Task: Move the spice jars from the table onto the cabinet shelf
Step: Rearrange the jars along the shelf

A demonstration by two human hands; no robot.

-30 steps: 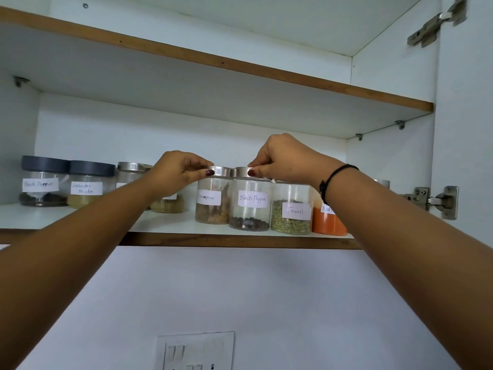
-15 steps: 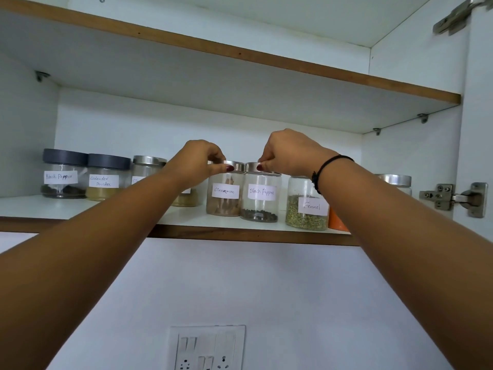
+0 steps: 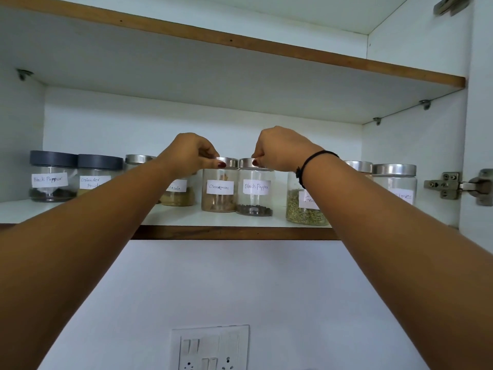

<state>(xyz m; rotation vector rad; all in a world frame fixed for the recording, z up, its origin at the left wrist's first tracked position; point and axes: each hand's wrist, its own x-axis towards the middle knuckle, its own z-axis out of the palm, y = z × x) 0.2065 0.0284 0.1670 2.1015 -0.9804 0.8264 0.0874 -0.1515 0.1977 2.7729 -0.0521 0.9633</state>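
Observation:
Two clear jars with silver lids stand side by side on the white cabinet shelf (image 3: 234, 220). My left hand (image 3: 190, 153) grips the lid of the cinnamon jar (image 3: 219, 192). My right hand (image 3: 280, 150) grips the lid of the black pepper jar (image 3: 255, 192) next to it. Both jars are upright and rest on the shelf, set back from its front edge. A fennel jar (image 3: 298, 206) stands to their right, partly behind my right forearm.
Left on the shelf stand two dark-lidded jars, black pepper (image 3: 52, 177) and coriander powder (image 3: 96, 174), then a masala jar (image 3: 178, 193). A cloves jar (image 3: 397, 182) is at the right near the door hinge (image 3: 453, 185). An upper shelf (image 3: 240, 44) hangs overhead. A switch plate (image 3: 210, 348) sits on the wall below.
Both hands pushed the cinnamon and black pepper jars a little deeper onto the shelf. The camera shifted, bringing the cloves jar into view at the right.

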